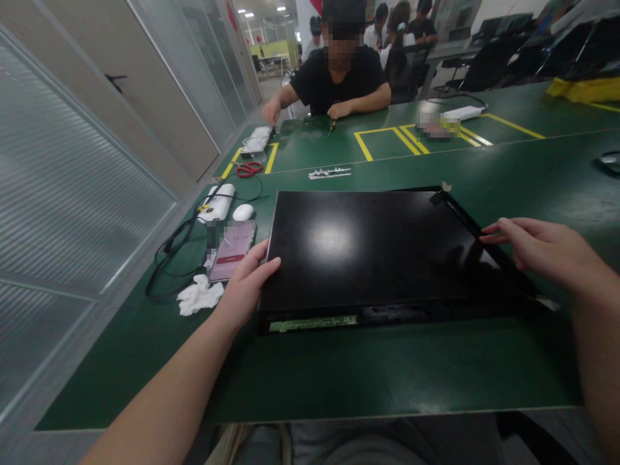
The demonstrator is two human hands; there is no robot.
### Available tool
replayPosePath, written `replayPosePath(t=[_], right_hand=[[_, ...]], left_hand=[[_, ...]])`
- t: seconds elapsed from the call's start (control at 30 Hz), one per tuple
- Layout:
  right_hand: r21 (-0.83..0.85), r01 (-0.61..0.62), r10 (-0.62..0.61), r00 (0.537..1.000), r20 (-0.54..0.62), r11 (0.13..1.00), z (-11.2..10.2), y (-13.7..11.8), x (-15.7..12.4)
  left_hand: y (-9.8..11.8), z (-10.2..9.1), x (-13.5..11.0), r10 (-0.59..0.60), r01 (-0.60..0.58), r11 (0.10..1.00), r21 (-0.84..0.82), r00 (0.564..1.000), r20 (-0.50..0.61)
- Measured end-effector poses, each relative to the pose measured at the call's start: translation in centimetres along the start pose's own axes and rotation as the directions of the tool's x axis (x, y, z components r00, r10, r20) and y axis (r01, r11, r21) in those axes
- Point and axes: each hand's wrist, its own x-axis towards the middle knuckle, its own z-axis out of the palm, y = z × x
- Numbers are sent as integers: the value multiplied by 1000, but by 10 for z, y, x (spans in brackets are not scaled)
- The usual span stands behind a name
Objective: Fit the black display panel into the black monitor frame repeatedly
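A dark, glossy display panel [368,258] lies over a black frame [472,223] on the green table, with a ceiling light mirrored in it. Along the near edge of the frame shows a green circuit board strip [312,323]. My left hand [247,281] grips the panel's left edge, thumb on top and fingers at the side. At the right edge, my right hand [537,245] has its fingertips pinched together by the frame; whether something thin is between them I cannot make out. Pale tape tabs stick out at the frame's right corners.
Left of the panel lie a phone [232,250], a crumpled tissue [199,295], a white oval case [243,212], a white device [216,203] and black cables. Red-handled scissors [248,169] and white strips [329,173] lie farther back. Across the table sits a person [334,77] with a screwdriver.
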Motion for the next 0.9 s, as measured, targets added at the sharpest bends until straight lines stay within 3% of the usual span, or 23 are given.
replayPosePath(t=[0.13, 0.33, 0.6, 0.9], right_hand=[[-6, 7, -7, 1000, 11, 1000, 0, 1, 1], [31, 14, -14, 1000, 7, 999, 0, 0, 1], [86, 12, -12, 1000, 3, 996, -1, 0, 0], [117, -45, 43, 999, 19, 992, -2, -3, -1]], left_hand=[[-11, -12, 7, 171, -155, 947, 283, 985, -33], [-19, -17, 15, 147, -146, 867, 477, 988, 37], [-19, -13, 16, 152, -111, 828, 549, 988, -29], [-20, -13, 15, 157, -108, 792, 601, 987, -30]])
